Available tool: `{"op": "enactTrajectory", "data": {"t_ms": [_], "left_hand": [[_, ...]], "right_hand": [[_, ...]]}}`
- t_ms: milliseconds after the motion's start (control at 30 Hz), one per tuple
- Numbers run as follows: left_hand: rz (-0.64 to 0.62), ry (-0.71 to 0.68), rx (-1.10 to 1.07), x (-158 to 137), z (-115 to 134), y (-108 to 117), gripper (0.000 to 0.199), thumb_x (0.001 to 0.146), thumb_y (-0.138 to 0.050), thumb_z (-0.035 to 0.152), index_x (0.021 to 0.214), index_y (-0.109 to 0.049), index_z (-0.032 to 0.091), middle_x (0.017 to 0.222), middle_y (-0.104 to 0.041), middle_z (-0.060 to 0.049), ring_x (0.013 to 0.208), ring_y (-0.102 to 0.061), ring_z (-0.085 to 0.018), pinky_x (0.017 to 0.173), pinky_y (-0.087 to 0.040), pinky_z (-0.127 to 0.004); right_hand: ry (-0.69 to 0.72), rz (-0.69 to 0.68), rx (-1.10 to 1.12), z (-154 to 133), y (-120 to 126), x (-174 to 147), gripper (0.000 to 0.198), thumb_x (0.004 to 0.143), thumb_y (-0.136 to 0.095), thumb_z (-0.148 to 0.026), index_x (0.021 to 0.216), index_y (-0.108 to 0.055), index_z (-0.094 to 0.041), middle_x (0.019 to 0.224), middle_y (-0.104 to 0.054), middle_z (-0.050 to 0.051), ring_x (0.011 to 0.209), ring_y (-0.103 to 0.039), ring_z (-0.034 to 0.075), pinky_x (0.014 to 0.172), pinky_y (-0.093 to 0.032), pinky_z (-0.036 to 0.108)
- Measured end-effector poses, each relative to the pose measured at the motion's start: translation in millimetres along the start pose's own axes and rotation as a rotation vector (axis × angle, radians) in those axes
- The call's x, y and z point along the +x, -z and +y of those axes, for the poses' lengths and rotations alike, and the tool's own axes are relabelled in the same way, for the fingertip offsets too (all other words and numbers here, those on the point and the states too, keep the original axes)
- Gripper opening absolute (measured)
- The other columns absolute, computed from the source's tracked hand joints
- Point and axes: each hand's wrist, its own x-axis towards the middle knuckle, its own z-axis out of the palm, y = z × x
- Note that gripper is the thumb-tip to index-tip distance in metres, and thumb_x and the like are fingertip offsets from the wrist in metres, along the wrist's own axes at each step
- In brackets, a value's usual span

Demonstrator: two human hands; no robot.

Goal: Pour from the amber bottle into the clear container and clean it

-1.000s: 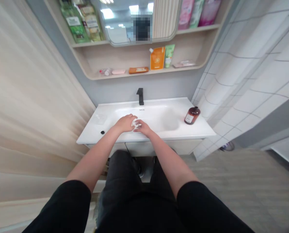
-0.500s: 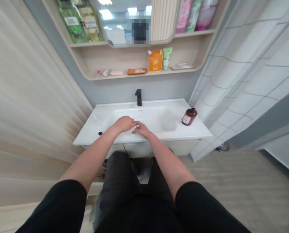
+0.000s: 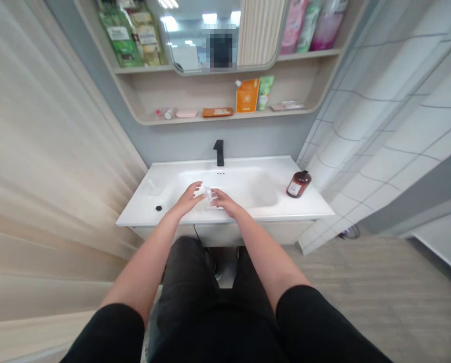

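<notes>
Your L hand (image 3: 187,198) is spread open, thumb tip right by a small clear-white item (image 3: 208,192); can't tell if they touch. Your R hand (image 3: 226,202) is pinched on that item w/ its fingertips, btwn both hands & over the front of the white basin (image 3: 240,179), in front of the black tap (image 3: 220,153).

Labels: brown btl. (image 3: 298,184), R end of the counter (image 3: 312,207), has a white label w/ dark print, too small to read. On the lower shelf, the orange pouch (image 3: 247,96) shows a pale sun-like mark + tiny text; green tube (image 3: 264,93) next to it, print illegible. Orange flat pack (image 3: 210,112) has a whitish label patch. Upper L: green btl. (image 3: 127,56) w/ white label, wording blurred.
</notes>
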Motion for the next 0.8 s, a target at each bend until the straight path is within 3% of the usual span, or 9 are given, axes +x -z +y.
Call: {"op": "enactTrajectory", "data": {"t_ms": [133, 233, 333, 400, 467, 533, 600, 667, 800], "left_hand": [[-0.019, 0.14, -0.196, -29.8, -24.5, -33.6, 0.088, 0.076, -0.097, 0.039, 0.156, -0.062, 0.023, 0.146, -0.073, -0.018, 0.128, -0.075, -0.034, 0.112, -0.062, -0.056], [0.119, 0.144, -0.157, -44.6, -25.6, -34.5, 0.088, 0.07, -0.102, 0.036, 0.149, -0.064, 0.024, 0.138, -0.076, -0.016, 0.121, -0.077, -0.032, 0.106, -0.064, -0.052], [0.435, 0.215, -0.052, -59.4, -25.4, 1.9, 0.083, 0.074, -0.101, 0.036, 0.148, -0.063, 0.025, 0.134, -0.077, -0.013, 0.115, -0.078, -0.028, 0.102, -0.065, -0.046], [0.7, 0.293, 0.088, -71.3, -29.3, 43.5, 0.082, 0.081, -0.096, 0.039, 0.153, -0.059, 0.024, 0.135, -0.076, -0.013, 0.114, -0.078, -0.027, 0.105, -0.064, -0.045], [0.851, 0.362, 0.287, -82.8, -36.7, 88.6, 0.083, 0.087, -0.091, 0.042, 0.159, -0.055, 0.02, 0.145, -0.073, -0.015, 0.122, -0.076, -0.028, 0.113, -0.061, -0.046], [0.888, 0.472, 0.462, -91.0, -46.2, 126.6, 0.085, 0.087, -0.09, 0.044, 0.159, -0.055, 0.015, 0.149, -0.071, -0.018, 0.131, -0.073, -0.033, 0.123, -0.056, -0.052], [0.841, 0.558, 0.533, -94.3, -56.5, 150.4, 0.083, 0.087, -0.09, 0.044, 0.156, -0.057, 0.012, 0.151, -0.07, -0.021, 0.138, -0.069, -0.038, 0.127, -0.053, -0.055], [0.776, 0.614, 0.539, -92.6, -67.5, 159.3, 0.082, 0.086, -0.09, 0.041, 0.155, -0.058, 0.011, 0.151, -0.071, -0.021, 0.141, -0.068, -0.039, 0.127, -0.053, -0.055], [0.723, 0.628, 0.517, -83.0, -87.8, 152.0, 0.082, 0.086, -0.09, 0.038, 0.156, -0.055, 0.012, 0.153, -0.07, -0.022, 0.146, -0.066, -0.038, 0.13, -0.051, -0.054]], "right_hand": [[0.023, -0.03, 0.055, -1.2, -2.8, -1.5, 0.079, 0.064, -0.101, -0.039, 0.139, -0.075, -0.032, 0.129, -0.077, 0.003, 0.114, -0.068, 0.026, 0.102, -0.054, 0.039], [-0.001, -0.025, 0.023, -2.2, -1.7, -3.2, 0.089, 0.067, -0.101, -0.046, 0.15, -0.071, -0.033, 0.135, -0.078, 0.005, 0.104, -0.068, 0.024, 0.093, -0.054, 0.037], [-0.036, 0.048, 0.007, -3.2, -0.3, -4.4, 0.08, 0.082, -0.091, -0.06, 0.155, -0.068, -0.034, 0.145, -0.077, 0.007, 0.095, -0.068, 0.021, 0.08, -0.05, 0.032], [-0.054, 0.084, 0.004, -4.1, -0.9, -4.5, 0.071, 0.085, -0.086, -0.063, 0.147, -0.072, -0.032, 0.138, -0.08, 0.008, 0.091, -0.068, 0.02, 0.076, -0.047, 0.031], [-0.066, 0.081, -0.015, -5.4, -2.8, -4.0, 0.064, 0.082, -0.087, -0.062, 0.136, -0.076, -0.029, 0.125, -0.083, 0.007, 0.086, -0.066, 0.019, 0.074, -0.046, 0.031], [-0.074, 0.073, -0.037, -7.0, -5.1, -3.3, 0.058, 0.079, -0.088, -0.06, 0.127, -0.079, -0.027, 0.116, -0.084, 0.006, 0.083, -0.065, 0.019, 0.073, -0.045, 0.032], [-0.081, 0.086, -0.053, -8.4, -7.0, -2.6, 0.055, 0.077, -0.089, -0.059, 0.121, -0.081, -0.027, 0.11, -0.084, 0.004, 0.08, -0.064, 0.019, 0.071, -0.043, 0.031], [-0.098, 0.109, -0.064, -8.8, -7.8, -2.0, 0.053, 0.074, -0.09, -0.057, 0.117, -0.082, -0.027, 0.105, -0.084, 0.003, 0.079, -0.063, 0.018, 0.07, -0.042, 0.031], [-0.114, 0.116, -0.062, -7.5, -6.1, -1.7, 0.052, 0.065, -0.094, -0.048, 0.111, -0.082, -0.026, 0.102, -0.083, 0.002, 0.08, -0.063, 0.018, 0.072, -0.043, 0.03]]}}
